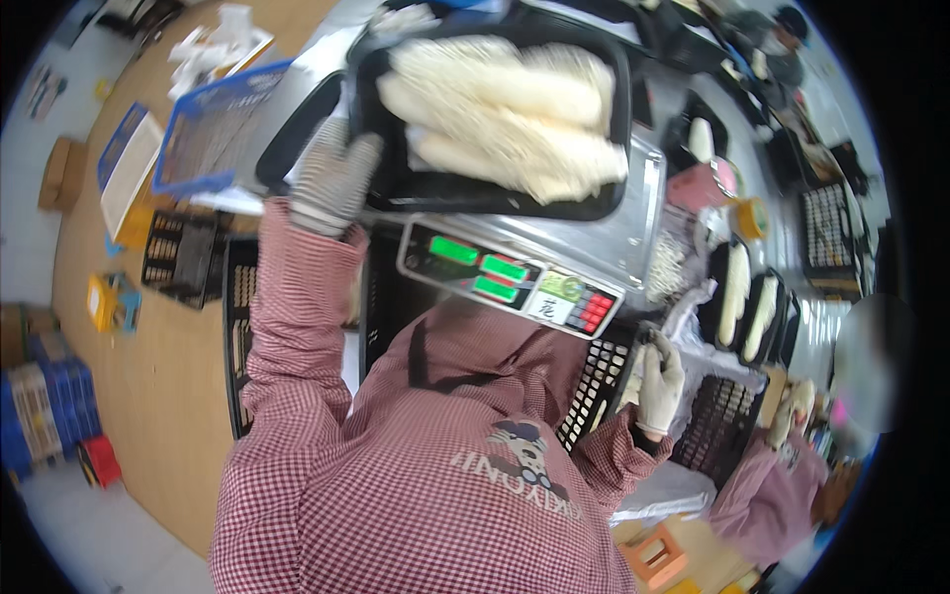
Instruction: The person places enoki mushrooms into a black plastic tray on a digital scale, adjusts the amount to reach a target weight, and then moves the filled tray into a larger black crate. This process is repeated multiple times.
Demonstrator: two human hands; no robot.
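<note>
My left hand (334,174), in a grey-and-white knit glove, grips the left rim of a black plastic tray (490,209). In the tray lie several long whitish pieces with netted surfaces, probably bamboo fungus (512,111); they are blurred. The tray is over the steel pan (623,241) of a digital scale (508,276) with lit green displays; contact is unclear. My right hand (660,386), in a white glove, has its fingers curled beside a black slatted crate (597,382). Whether anything is between its fingertips cannot be made out.
Black trays with single whitish pieces (733,293) stand at right, near a pink container (701,184) and a tape roll (749,217). A blue basket (194,184) is at upper left. Another person (775,490) is at lower right; one more (772,56) works farther off.
</note>
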